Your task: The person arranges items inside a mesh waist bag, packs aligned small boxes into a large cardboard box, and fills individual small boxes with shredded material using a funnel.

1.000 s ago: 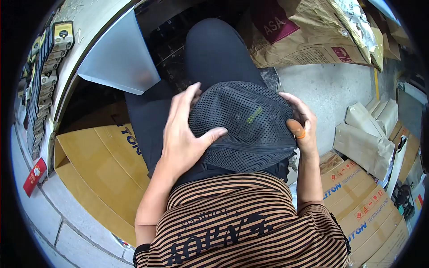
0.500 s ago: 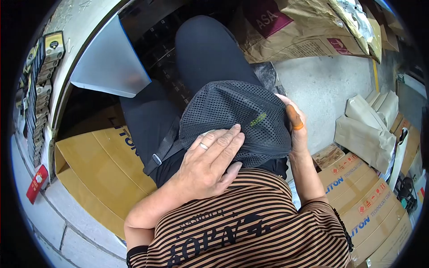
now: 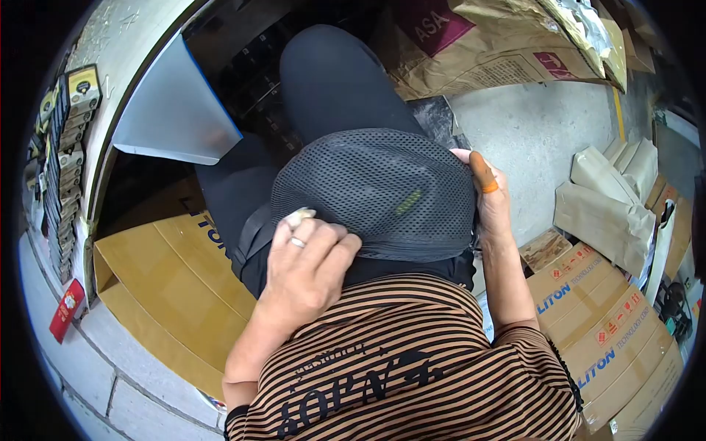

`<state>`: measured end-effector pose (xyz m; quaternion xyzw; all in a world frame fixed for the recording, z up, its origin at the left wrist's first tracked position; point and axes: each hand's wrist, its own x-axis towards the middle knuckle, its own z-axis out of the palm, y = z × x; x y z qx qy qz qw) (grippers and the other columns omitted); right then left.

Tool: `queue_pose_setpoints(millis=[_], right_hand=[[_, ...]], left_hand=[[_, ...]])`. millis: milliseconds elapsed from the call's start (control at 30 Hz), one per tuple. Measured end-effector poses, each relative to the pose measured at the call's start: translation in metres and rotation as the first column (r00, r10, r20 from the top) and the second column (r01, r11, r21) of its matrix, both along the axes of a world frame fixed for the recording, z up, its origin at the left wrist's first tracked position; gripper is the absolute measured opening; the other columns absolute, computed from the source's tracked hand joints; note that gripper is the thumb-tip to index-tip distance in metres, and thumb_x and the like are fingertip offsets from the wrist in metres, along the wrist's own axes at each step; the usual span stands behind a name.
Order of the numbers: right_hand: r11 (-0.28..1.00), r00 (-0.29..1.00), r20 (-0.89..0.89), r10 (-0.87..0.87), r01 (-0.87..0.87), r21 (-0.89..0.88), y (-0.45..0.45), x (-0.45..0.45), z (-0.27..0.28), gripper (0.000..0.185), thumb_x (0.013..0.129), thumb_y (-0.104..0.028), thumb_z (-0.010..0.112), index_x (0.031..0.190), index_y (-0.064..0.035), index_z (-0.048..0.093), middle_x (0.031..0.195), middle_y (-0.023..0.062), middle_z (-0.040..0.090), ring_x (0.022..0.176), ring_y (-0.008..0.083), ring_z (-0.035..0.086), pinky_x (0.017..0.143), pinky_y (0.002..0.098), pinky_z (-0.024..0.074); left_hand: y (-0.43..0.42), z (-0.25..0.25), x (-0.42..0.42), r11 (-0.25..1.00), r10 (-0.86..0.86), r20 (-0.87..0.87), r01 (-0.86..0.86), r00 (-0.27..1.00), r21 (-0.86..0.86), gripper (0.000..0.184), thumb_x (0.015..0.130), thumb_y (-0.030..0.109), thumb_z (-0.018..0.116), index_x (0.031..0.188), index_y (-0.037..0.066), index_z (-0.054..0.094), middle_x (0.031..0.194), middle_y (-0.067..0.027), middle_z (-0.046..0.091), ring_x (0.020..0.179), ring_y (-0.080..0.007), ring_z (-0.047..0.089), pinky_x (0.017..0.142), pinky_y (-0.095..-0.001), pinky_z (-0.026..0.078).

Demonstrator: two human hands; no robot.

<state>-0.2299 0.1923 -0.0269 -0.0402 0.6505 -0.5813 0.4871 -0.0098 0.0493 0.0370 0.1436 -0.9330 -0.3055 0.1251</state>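
Observation:
A black mesh bag (image 3: 375, 184) with a small yellow-green mark rests on the lap, its top rounded out. My right hand (image 3: 493, 198) grips its right side, the thumb in an orange-brown finger cover and the fingers mostly hidden at the edge. My left hand (image 3: 310, 264), with a ring, is curled at the bag's lower left edge. A small pale item (image 3: 298, 217) sticks out at its fingertips; what it is cannot be made out. The black strap (image 3: 254, 235) lies left of the bag.
Flattened cardboard (image 3: 173, 279) lies at left, below a translucent sheet (image 3: 173, 110). A large brown paper bag (image 3: 500, 55) stands at top right. Printed cartons (image 3: 610, 345) and wrapped paper packets (image 3: 607, 220) are at right. Stacked small boxes (image 3: 73, 140) line the far left.
My left hand was open beside the bag, then lay flat on its front; now it is curled at the lower left edge. The bag has shifted slightly left and looks rounder.

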Motion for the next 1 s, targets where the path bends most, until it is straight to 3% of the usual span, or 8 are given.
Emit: queue_pose_setpoints(millis=[67, 233, 367, 400, 533, 700, 900, 1000], right_hand=[[1.000, 1.000, 0.012, -0.018, 0.018, 0.009, 0.006, -0.005, -0.003, 0.033, 0.093, -0.026, 0.055, 0.110, 0.0009, 0.064, 0.101, 0.0075, 0.067, 0.089, 0.0114, 0.060, 0.080, 0.0203, 0.0447], [0.988, 0.978, 0.142, 0.155, -0.155, -0.009, 0.020, -0.011, -0.009, 0.034, 0.088, -0.020, 0.063, 0.115, 0.0005, 0.062, 0.106, 0.0088, 0.066, 0.091, 0.0113, 0.060, 0.079, 0.0213, 0.0452], [0.902, 0.871, -0.237, 0.431, -0.414, 0.119, 0.020, -0.001, 0.022, 0.047, 0.078, -0.013, 0.074, 0.121, 0.0003, 0.059, 0.116, 0.0121, 0.063, 0.096, 0.0158, 0.061, 0.081, 0.0252, 0.0476], [0.903, 0.872, -0.237, 0.429, -0.413, 0.116, 0.019, 0.002, 0.025, 0.047, 0.078, -0.013, 0.074, 0.121, 0.0003, 0.059, 0.116, 0.0121, 0.063, 0.096, 0.0158, 0.061, 0.081, 0.0252, 0.0476], [0.888, 0.683, -0.588, 0.433, -0.434, 0.150, 0.013, 0.017, 0.032, 0.062, 0.069, -0.012, 0.081, 0.125, 0.0005, 0.056, 0.123, 0.0156, 0.060, 0.103, 0.0210, 0.061, 0.086, 0.0285, 0.0484], [0.889, 0.519, -0.778, 0.356, -0.446, 0.109, 0.012, 0.016, 0.017, 0.066, 0.067, -0.015, 0.082, 0.124, 0.0018, 0.056, 0.124, 0.0172, 0.059, 0.102, 0.0258, 0.063, 0.089, 0.0306, 0.0495], [0.889, 0.503, -0.808, 0.308, -0.455, 0.055, -0.004, 0.003, -0.004, 0.055, 0.071, -0.014, 0.080, 0.119, 0.0038, 0.058, 0.115, 0.0162, 0.064, 0.095, 0.0239, 0.066, 0.083, 0.0299, 0.0526], [0.892, 0.788, -0.443, 0.428, -0.446, 0.069, -0.036, -0.002, 0.017, 0.042, 0.076, -0.012, 0.076, 0.112, 0.0040, 0.062, 0.101, 0.0129, 0.066, 0.084, 0.0197, 0.066, 0.074, 0.0273, 0.0532]], left_hand=[[-0.006, 0.001, 0.007, 1.000, 0.015, 0.007, -0.015, 1.000, 0.012, 0.014, 0.075, 0.002, 0.063, 0.089, 0.003, 0.062, 0.085, -0.0063, 0.055, 0.074, -0.0197, 0.051, 0.076, -0.0335, 0.042], [-0.020, -0.002, 0.027, 0.971, -0.103, 0.038, 0.092, 0.994, 0.219, 0.017, 0.073, 0.004, 0.066, 0.089, 0.003, 0.063, 0.086, -0.0073, 0.057, 0.077, -0.0211, 0.053, 0.079, -0.0346, 0.043], [-0.022, -0.011, 0.034, 0.954, 0.013, -0.065, 0.007, 0.998, 0.301, 0.022, 0.070, 0.009, 0.071, 0.090, 0.002, 0.064, 0.090, -0.0091, 0.059, 0.081, -0.0235, 0.054, 0.084, -0.0380, 0.044], [-0.022, -0.010, 0.032, 0.954, 0.011, -0.064, 0.009, 0.998, 0.298, 0.022, 0.070, 0.009, 0.071, 0.090, 0.002, 0.064, 0.090, -0.0091, 0.059, 0.081, -0.0235, 0.054, 0.084, -0.0380, 0.044], [-0.022, -0.003, 0.016, 0.911, 0.357, -0.118, -0.318, 0.927, 0.262, 0.026, 0.068, 0.011, 0.075, 0.090, 0.002, 0.064, 0.093, -0.0112, 0.060, 0.083, -0.0254, 0.055, 0.088, -0.0415, 0.044], [-0.020, -0.002, 0.007, 0.979, 0.170, -0.068, -0.161, 0.983, 0.121, 0.022, 0.069, 0.009, 0.074, 0.087, 0.002, 0.064, 0.092, -0.0112, 0.061, 0.082, -0.0256, 0.056, 0.088, -0.0418, 0.044], [-0.038, -0.024, 0.001, 0.979, 0.166, -0.043, -0.160, 0.985, 0.126, 0.018, 0.070, 0.002, 0.071, 0.085, 0.000, 0.062, 0.085, -0.0104, 0.061, 0.077, -0.0242, 0.055, 0.087, -0.0390, 0.044], [-0.054, -0.023, 0.001, 0.960, 0.260, -0.102, -0.245, 0.960, 0.137, 0.016, 0.070, -0.002, 0.069, 0.084, -0.001, 0.061, 0.081, -0.0095, 0.060, 0.074, -0.0232, 0.054, 0.080, -0.0351, 0.044]])
